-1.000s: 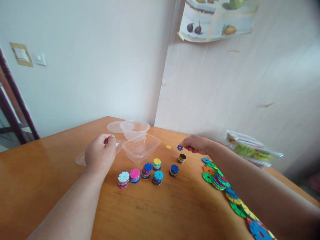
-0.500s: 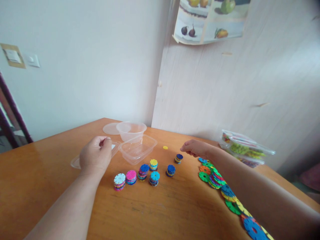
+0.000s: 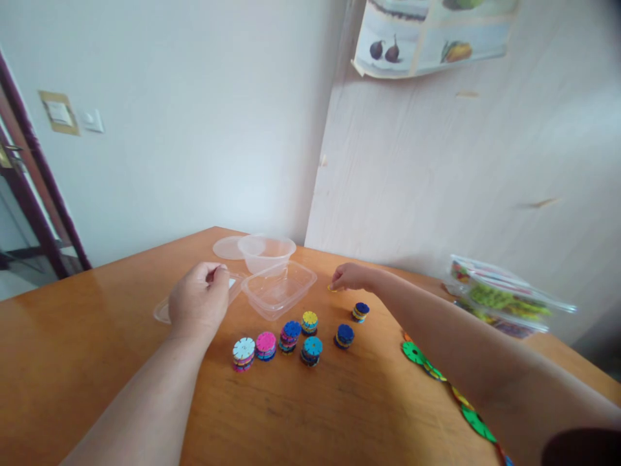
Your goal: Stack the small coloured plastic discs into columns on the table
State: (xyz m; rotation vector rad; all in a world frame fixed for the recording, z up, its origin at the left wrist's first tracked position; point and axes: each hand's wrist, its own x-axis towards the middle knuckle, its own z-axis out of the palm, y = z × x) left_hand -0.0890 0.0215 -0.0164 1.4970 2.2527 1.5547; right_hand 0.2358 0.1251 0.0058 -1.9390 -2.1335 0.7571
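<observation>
My right hand [image 3: 350,277] reaches to the table beyond the short stacks, its thumb and fingers pinched on a small yellow slotted disc [image 3: 331,288], partly covered by the fingertips. My left hand [image 3: 201,298] is closed over a clear lid [image 3: 162,312]; whatever its curled fingers hold is hidden. Between my arms stand several short stacks of slotted discs, with a white-topped stack [image 3: 243,353], a pink-topped stack [image 3: 266,345], a yellow-topped stack [image 3: 310,322], a light-blue-topped stack [image 3: 311,351] and a dark-blue-topped stack [image 3: 360,312] among them.
A clear rectangular container [image 3: 279,298] and a round translucent bowl [image 3: 266,257] stand behind the stacks, near a round lid [image 3: 227,248]. Larger loose discs [image 3: 478,424] lie partly under my right forearm. Filled clear boxes [image 3: 504,294] stand at the right, by the wall.
My right hand has moved left from above the far blue-topped stack to the lone yellow disc and pinched it. My left hand keeps its closed pose. The view has turned slightly left.
</observation>
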